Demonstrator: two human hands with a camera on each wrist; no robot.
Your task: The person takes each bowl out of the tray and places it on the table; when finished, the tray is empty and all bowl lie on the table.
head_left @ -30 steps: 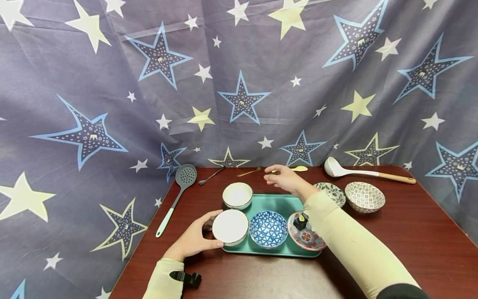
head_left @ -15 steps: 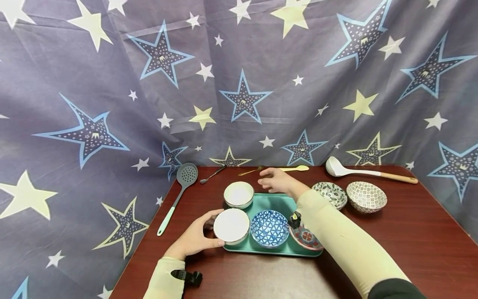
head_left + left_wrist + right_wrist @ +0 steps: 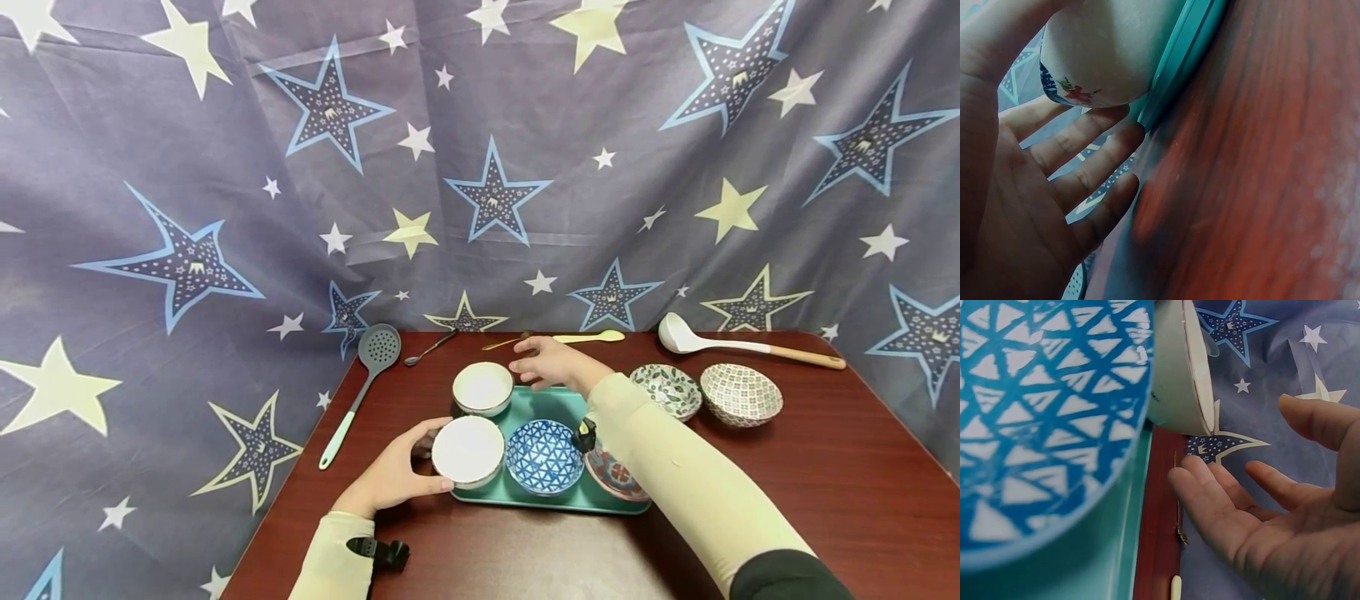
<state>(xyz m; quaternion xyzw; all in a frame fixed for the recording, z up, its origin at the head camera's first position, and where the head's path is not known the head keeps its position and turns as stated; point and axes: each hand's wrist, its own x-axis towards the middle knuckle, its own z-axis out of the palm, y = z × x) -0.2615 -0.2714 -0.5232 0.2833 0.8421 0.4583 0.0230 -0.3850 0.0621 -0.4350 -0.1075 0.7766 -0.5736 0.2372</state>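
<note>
Since the earlier frame, the right hand (image 3: 551,367), fingers spread and holding nothing, had drawn back toward the far white bowl (image 3: 483,387). The left hand (image 3: 397,475) cupped the near white bowl (image 3: 467,451), plain inside, at the tray's (image 3: 551,402) left front corner, with bare table (image 3: 847,467) beside.

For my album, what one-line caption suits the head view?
Left hand cups a white bowl on a teal tray; right hand hovers behind.

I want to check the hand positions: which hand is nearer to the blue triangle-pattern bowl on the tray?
Left. The left hand holds the white bowl right beside the blue bowl. The right hand hovers open over the tray's far edge, farther off.
</note>
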